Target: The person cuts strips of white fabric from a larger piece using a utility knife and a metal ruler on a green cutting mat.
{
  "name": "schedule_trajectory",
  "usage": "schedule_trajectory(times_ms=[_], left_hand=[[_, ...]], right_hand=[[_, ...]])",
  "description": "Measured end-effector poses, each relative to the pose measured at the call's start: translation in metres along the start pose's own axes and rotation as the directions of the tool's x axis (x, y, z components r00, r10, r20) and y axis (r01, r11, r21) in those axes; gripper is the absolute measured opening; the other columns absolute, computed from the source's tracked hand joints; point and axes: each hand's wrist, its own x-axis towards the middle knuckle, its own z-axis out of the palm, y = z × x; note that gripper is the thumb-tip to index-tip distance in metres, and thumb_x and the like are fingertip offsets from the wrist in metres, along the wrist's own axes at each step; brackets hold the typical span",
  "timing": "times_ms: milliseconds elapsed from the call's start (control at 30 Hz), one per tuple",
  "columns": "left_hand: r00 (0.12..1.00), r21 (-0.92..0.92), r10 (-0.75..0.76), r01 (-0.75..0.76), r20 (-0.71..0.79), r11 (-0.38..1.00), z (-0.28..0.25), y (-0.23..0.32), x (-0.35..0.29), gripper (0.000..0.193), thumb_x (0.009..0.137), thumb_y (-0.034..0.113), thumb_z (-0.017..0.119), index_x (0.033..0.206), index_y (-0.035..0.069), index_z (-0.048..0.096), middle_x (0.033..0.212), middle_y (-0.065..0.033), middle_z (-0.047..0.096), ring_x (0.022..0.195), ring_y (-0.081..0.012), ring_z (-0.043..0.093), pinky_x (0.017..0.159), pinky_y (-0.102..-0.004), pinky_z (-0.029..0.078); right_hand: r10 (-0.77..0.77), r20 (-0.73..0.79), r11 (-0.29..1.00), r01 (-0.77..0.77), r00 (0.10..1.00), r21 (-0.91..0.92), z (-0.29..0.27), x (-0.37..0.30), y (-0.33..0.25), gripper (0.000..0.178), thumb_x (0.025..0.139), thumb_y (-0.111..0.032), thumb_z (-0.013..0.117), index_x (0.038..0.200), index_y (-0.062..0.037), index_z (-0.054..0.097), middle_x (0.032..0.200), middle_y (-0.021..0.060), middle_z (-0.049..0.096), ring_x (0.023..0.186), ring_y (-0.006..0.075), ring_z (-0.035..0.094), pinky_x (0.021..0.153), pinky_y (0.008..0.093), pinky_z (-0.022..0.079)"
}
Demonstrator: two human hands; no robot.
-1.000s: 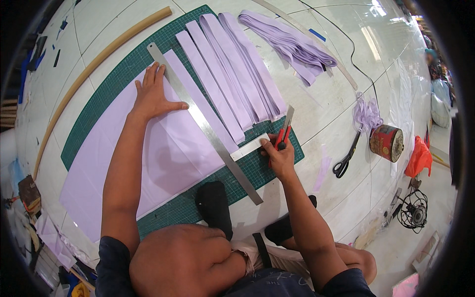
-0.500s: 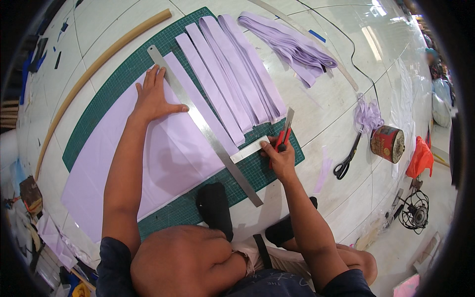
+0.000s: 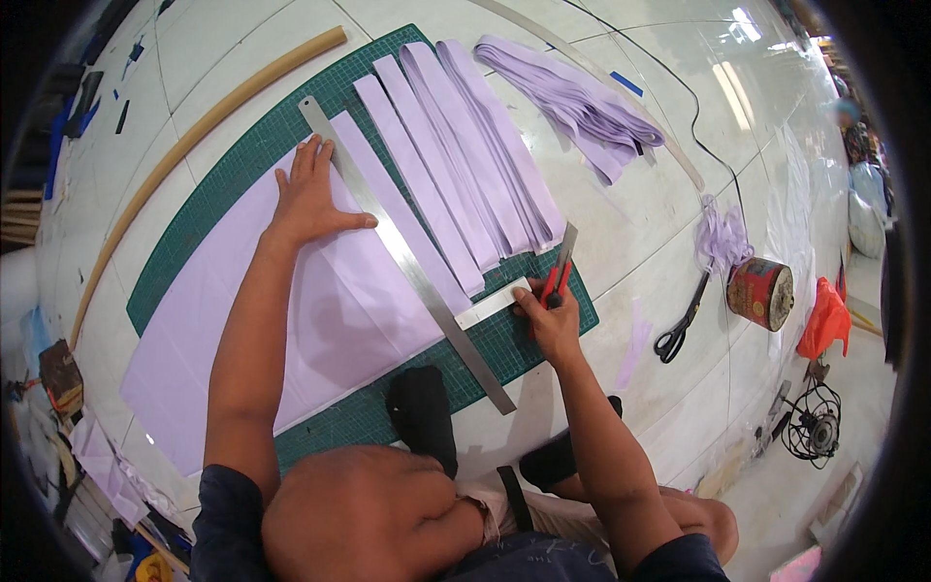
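My left hand (image 3: 312, 199) lies with spread fingers on a large lilac cloth (image 3: 364, 301), its fingertips and thumb at a long steel ruler (image 3: 402, 250). The ruler crosses the cloth slantwise, leaving a narrow band of cloth on its right side. My right hand (image 3: 551, 322) is closed around a red utility knife (image 3: 555, 284), whose blade end points up and away. The same hand's thumb and fingers also pinch a short white strip (image 3: 493, 303), which looks like a measuring piece. Its far end meets the steel ruler's edge. Under everything is a green cutting mat (image 3: 335, 432).
Long folded lilac strips (image 3: 465, 160) lie right of the ruler, and a lilac bundle (image 3: 572, 102) farther right. Black scissors (image 3: 682, 325) and a red tin (image 3: 759, 293) stand nearby. A curved tan tube (image 3: 208, 124) lies left. My black-socked foot (image 3: 420, 412) is at the mat's near edge.
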Motion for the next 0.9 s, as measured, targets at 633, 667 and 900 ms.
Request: schedule_trajectory(times_ms=[633, 667, 900], left_hand=[[0.987, 0.227, -0.066, 0.031, 0.149, 0.974, -0.01, 0.034, -0.01, 0.128, 0.059, 0.062, 0.084, 0.151, -0.008, 0.029, 0.16, -0.0237, 0.028, 0.152, -0.036, 0.02, 0.12, -0.0634, 0.007], [0.984, 0.239, -0.063, 0.022, 0.167, 0.971, -0.009, 0.037, -0.012, 0.133, 0.058, 0.064, 0.084, 0.152, -0.01, 0.026, 0.16, -0.025, 0.025, 0.152, -0.0368, 0.018, 0.12, -0.064, 0.006], [0.97, 0.333, -0.112, 0.034, 0.216, 0.942, -0.01, 0.051, -0.023, 0.151, 0.05, 0.073, 0.082, 0.152, -0.015, 0.013, 0.161, -0.0318, 0.014, 0.153, -0.0424, 0.009, 0.12, -0.0621, 0.001]], right_hand=[[-0.257, -0.055, 0.921, 0.227, 0.965, -0.318, -0.007, 0.018, -0.03, 0.039, 0.096, -0.021, 0.062, 0.125, -0.0007, 0.047, 0.084, 0.012, 0.062, 0.066, 0.0184, 0.061, 0.06, 0.0365, 0.049], [-0.277, 0.012, 0.909, 0.266, 0.961, -0.319, 0.006, 0.021, -0.033, 0.04, 0.096, -0.022, 0.061, 0.126, 0.0006, 0.046, 0.086, 0.0161, 0.063, 0.07, 0.0231, 0.065, 0.064, 0.0392, 0.05], [-0.466, 0.403, 0.641, 0.614, 0.788, -0.46, 0.11, 0.032, -0.083, 0.033, 0.094, -0.01, 0.053, 0.122, 0.0036, 0.043, 0.096, 0.0315, 0.062, 0.091, 0.0505, 0.061, 0.078, 0.0549, 0.047]])
